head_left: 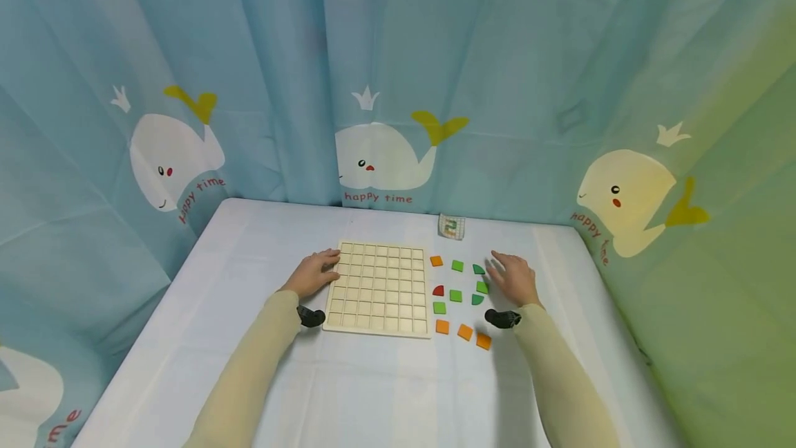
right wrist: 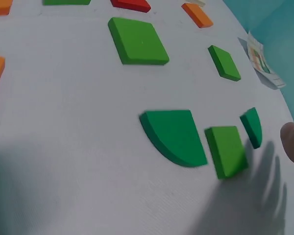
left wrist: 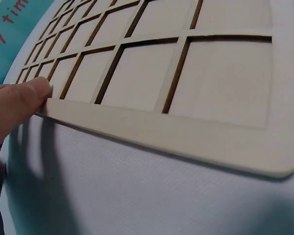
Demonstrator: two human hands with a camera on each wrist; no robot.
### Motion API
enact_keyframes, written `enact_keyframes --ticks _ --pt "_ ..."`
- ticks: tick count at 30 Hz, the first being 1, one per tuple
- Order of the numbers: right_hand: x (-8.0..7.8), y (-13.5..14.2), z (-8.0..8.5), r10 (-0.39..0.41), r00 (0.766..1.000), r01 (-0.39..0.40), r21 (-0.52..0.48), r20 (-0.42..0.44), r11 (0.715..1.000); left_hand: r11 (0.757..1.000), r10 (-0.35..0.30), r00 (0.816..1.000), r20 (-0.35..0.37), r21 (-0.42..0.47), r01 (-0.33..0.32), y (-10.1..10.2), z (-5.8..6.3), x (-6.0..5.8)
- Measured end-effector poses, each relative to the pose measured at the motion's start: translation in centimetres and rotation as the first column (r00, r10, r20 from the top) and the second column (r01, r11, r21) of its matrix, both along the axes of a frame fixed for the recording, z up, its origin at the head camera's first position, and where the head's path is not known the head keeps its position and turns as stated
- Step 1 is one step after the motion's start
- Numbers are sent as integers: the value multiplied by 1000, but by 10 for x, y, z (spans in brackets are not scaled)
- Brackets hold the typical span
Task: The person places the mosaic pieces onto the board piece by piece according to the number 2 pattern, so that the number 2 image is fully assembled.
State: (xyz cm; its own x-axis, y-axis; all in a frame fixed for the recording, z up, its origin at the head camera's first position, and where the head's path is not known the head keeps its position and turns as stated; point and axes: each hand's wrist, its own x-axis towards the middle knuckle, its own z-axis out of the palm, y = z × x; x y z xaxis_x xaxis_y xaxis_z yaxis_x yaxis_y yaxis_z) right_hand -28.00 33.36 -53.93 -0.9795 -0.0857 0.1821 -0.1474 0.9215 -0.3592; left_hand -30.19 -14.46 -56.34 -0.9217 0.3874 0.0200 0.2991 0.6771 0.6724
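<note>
plainly, the left hand [head_left: 313, 274] lay unclenched, its thumb on the rim of a square, pale wooden grid board [head_left: 378, 289] and its relaxed fingers at the same edge. the board stretched away to that hand's right, flat on a white cloth-covered table [head_left: 373, 399]. the right hand [head_left: 516, 278] hung above the table, released, fingers loosely bent around nothing. just left of its fingertips lay a dark green quarter-circle tile [head_left: 478, 269], then a bright green square tile [head_left: 481, 287] and a second dark green quarter-circle [head_left: 477, 300]. left of its wrist, on the person's side, sat three orange square tiles [head_left: 464, 332]. farther left, toward the board, were three more bright green squares [head_left: 456, 295], a red quarter-circle tile [head_left: 438, 290] and another orange square [head_left: 436, 261]. beyond both hands lay a small printed paper sheet [head_left: 452, 226]; behind it hung a blue-green curtain [head_left: 398, 26] with whales.
</note>
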Motion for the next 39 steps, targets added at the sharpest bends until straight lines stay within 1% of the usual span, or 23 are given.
enact_keyframes --ticks 2,6,8,9,12,17,25,29,32,35,39 --pt "-2 -2 -3 -10 1000 11 -36 25 999 1000 -7 1000 2 0 7 0 2 -1" --pt "-6 -7 -8 1 997 7 -96 82 995 1000 -11 1000 13 -9 11 0 6 -1" --pt "-6 -10 -9 3 996 7 -108 92 994 1000 -13 1000 26 -23 14 0 8 -1" --pt "-6 -11 -10 2 996 9 -111 93 994 999 -19 1000 21 -32 20 0 9 -2" --pt "-8 -13 -11 1 997 8 -110 77 994 999 -27 999 27 -25 28 0 9 -3" --pt "-11 -17 -11 29 999 -24 -121 34 992 999 -38 999 1 -14 38 0 7 -8" --pt "-13 -22 -12 12 997 0 -143 80 990 998 -60 998 0 12 60 1 4 -12" --pt "-15 -23 -12 4 997 7 -142 74 990 998 -60 998 -11 4 60 2 2 -12" --pt "-17 -24 -13 -11 999 20 -174 52 985 999 -54 999 -6 -1 54 2 4 -10" --pt "-19 -29 -14 -37 999 44 -225 34 973 999 -47 999 12 -2 47 1 6 -8" --pt "-22 -35 -17 -54 999 51 -286 -4 957 999 -43 999 25 -3 43 0 4 -7"
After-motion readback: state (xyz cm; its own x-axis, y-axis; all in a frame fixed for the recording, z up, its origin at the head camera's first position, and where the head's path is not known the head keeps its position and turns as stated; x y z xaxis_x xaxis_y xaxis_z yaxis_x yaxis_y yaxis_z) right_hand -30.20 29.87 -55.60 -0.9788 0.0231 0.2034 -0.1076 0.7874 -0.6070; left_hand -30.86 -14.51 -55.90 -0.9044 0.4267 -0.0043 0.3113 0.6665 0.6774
